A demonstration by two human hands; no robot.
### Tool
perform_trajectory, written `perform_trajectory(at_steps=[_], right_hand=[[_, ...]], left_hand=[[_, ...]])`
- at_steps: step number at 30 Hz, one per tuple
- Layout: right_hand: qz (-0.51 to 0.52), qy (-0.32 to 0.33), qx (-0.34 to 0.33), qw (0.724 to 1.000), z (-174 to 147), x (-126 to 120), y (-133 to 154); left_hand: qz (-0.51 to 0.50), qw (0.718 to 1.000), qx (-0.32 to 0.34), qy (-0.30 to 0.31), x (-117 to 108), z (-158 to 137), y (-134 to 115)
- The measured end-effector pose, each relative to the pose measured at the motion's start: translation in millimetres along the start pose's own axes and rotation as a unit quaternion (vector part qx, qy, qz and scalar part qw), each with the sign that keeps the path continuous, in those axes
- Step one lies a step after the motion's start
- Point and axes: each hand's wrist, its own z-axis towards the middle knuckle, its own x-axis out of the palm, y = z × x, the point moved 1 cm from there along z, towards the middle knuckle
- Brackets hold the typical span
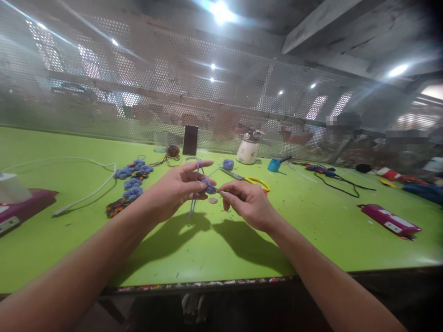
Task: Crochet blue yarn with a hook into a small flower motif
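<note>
Between the thumb and fingers of my left hand (176, 189) is a small purple crochet piece (209, 187). Purple yarn (198, 169) loops over the raised index finger, and loose strands hang below the hand. My right hand (251, 203) is closed in a pinch on a thin crochet hook (218, 190), whose tip meets the piece; most of the hook is hidden by the fingers. Beyond the hands lies a purple yarn ball (228, 164). Scissors (254, 181) with yellow handles rest behind my right hand.
Crocheted flowers (133, 189) lie left on the green table (159, 263). Farther back are a multicolored yarn ball (172, 151), a phone (190, 140), a white spray bottle (248, 150) and a blue pot (274, 165). Power strips (389, 220) and cables flank the work area.
</note>
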Motion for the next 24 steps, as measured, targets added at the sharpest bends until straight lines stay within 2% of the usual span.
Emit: perform_trajectory(at_steps=[5,10,17,24], right_hand=[[0.003,-0.009,0.021,1.000,0.5,1.5,0.6],[-0.017,-0.010,0.000,1.000,0.4,1.9,3.9],[0.093,0.023,0.073,0.993,0.6,3.2,3.8],[0.027,-0.001,0.019,0.999,1.2,-1.5,6.4]], left_hand=[[-0.017,1.000,-0.024,0.007,0.3,0.1,1.3],[-0.002,0.999,-0.032,0.004,-1.8,1.2,2.1],[-0.005,0.999,-0.045,0.014,-2.3,-0.6,0.6],[-0.014,0.998,-0.057,0.027,-3.4,-1.5,-0.5]])
